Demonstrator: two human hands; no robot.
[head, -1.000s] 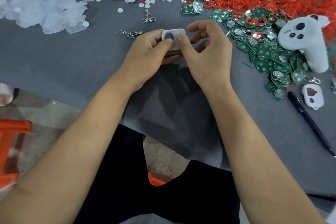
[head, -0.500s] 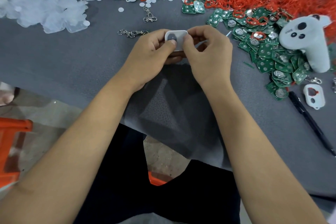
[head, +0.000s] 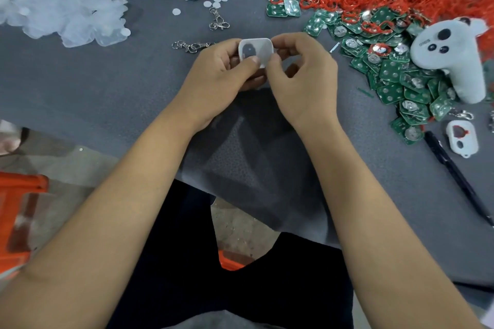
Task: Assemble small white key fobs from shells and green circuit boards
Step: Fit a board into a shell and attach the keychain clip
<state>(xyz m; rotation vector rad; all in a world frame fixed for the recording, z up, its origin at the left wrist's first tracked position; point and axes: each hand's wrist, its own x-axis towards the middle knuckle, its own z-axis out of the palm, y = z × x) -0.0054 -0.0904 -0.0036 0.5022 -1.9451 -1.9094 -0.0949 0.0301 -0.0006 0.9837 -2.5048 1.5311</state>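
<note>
Barely shifted, left hand (head: 219, 80) and right hand (head: 299, 75) together pinch the small translucent-white plastic fob shell (head: 255, 51), likely pressing it closed.

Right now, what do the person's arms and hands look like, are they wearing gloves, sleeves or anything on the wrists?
No gloves: the left hand and right hand are bare. Both forearms are bare up to the bottom edge of the picture, with no sleeve in view. No watch, bracelet or ring shows on the visible sides of the wrists and fingers. Below the arms, dark clothing is in view.
</note>
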